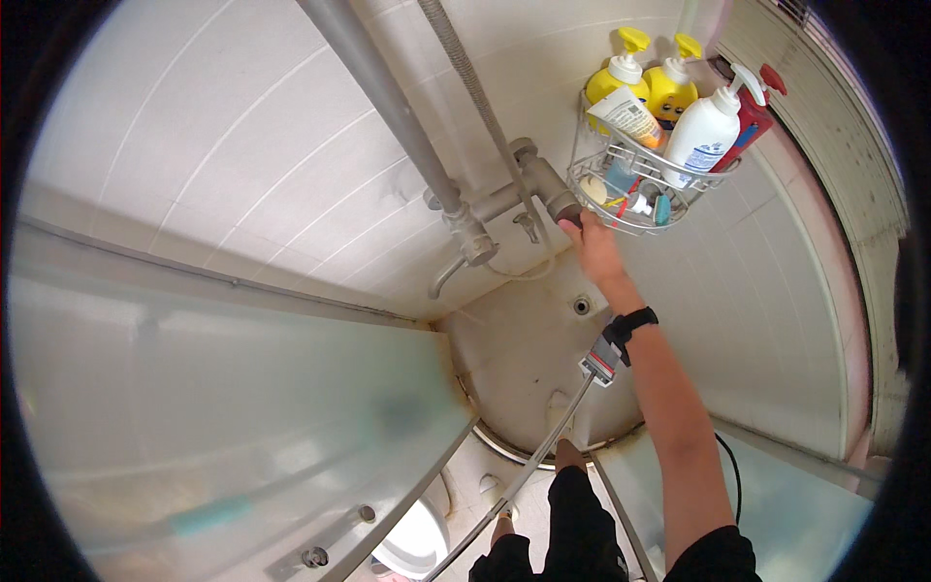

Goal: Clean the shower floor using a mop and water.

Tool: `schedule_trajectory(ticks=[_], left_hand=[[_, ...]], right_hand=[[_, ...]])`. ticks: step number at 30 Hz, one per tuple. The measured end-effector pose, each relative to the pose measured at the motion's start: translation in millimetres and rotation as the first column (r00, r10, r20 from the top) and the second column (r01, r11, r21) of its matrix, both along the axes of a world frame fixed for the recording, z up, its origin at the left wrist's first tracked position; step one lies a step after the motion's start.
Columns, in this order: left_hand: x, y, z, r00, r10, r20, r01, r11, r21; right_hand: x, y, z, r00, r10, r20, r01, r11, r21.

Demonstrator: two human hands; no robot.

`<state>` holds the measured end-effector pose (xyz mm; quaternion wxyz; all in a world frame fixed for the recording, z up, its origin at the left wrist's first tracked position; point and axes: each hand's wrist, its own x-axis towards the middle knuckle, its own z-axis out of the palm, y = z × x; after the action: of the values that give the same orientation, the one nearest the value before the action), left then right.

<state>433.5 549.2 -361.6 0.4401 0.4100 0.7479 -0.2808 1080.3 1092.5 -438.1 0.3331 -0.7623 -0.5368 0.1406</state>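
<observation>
My right hand (597, 250) reaches up to the wall and has its fingers closed around the knob (566, 208) at the right end of the shower mixer tap (545, 184). A black band circles that wrist. Below the forearm, a long metal pole (539, 452) slants from the lower edge up to a grey and red head (602, 359), partly hidden by the wrist. No water visibly runs from the curved spout (444, 279). My left hand is out of view.
Beside my hand hangs a wire corner rack (718, 175) with yellow pump bottles (621, 78), a white pump bottle (703, 136), a red bottle and a tube. A drain (582, 305) is in the shower floor. Frosted panels (242, 407) flank the opening; a toilet (415, 545) stands lower left.
</observation>
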Motion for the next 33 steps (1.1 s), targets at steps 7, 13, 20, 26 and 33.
schedule_trajectory(ticks=[7,13,20,26,33], left_hand=[[-1.4,1.9,1.9,0.999,0.03,0.019,-0.03,1.0,0.005],[3.1,3.6,3.0,0.991,0.107,0.077,-0.111,0.992,0.059],[-12.7,-9.3,-4.4,0.985,0.086,0.147,-0.101,0.99,0.102],[-59.5,-36.4,-50.6,0.945,-0.142,0.294,0.058,0.959,0.278],[-51.8,14.0,-71.9,0.903,-0.4,0.158,0.399,0.916,0.042]], right_hand=[[-5.7,-9.6,17.1,0.987,0.097,-0.128,-0.093,0.995,0.041],[-3.8,-2.6,6.9,0.991,0.064,-0.121,-0.065,0.998,0.002],[-17.0,-3.0,8.4,0.998,0.028,-0.057,-0.036,0.988,-0.15],[-31.9,-42.0,8.4,0.985,-0.056,-0.166,0.067,0.996,0.062],[-101.3,-302.8,-61.0,0.955,0.212,-0.209,-0.292,0.8,-0.523]])
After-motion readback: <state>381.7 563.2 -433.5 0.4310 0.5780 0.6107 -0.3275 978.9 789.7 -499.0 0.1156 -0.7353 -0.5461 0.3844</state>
